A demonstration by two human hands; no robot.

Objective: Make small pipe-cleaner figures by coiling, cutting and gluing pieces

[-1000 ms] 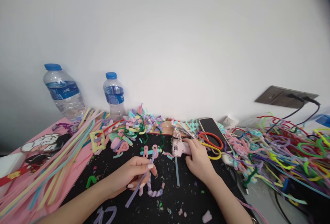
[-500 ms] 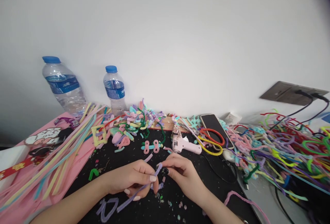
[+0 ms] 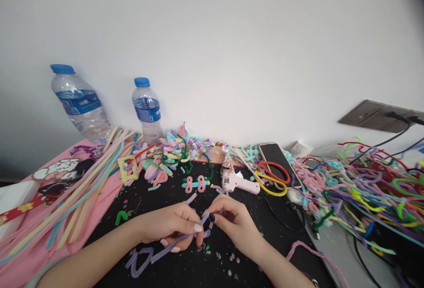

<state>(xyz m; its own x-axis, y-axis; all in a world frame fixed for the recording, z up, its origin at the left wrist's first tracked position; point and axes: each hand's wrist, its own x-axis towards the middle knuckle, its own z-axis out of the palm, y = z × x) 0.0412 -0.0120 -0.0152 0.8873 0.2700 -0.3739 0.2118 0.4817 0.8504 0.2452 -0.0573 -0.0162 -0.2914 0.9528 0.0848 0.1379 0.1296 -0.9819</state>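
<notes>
Between my two hands runs a purple pipe cleaner [image 3: 179,240], its zigzag-bent end hanging to the lower left above the black mat. My left hand [image 3: 175,226] is closed, thumb pressing the pipe cleaner against the fingers. At the upper tip of the same stem, my right hand [image 3: 228,219] pinches with thumb and index finger. A dark nail shows on the right thumb. Just beyond the hands lie a pink-and-blue looped pipe cleaner piece [image 3: 195,184] and a pale pink glue gun [image 3: 243,185].
Long pastel pipe cleaners [image 3: 79,199] lie on pink sheeting at left. Two water bottles [image 3: 147,111] stand by the wall. A phone [image 3: 278,162] lies behind red and yellow loops. Tangled pipe cleaners [image 3: 357,195] cover the right side, and a pink strand [image 3: 314,252] lies nearer.
My hands keep nearly the same hold on the purple pipe cleaner, with only slight finger movement. The camera view has shifted a little, so the bottles appear slightly higher.
</notes>
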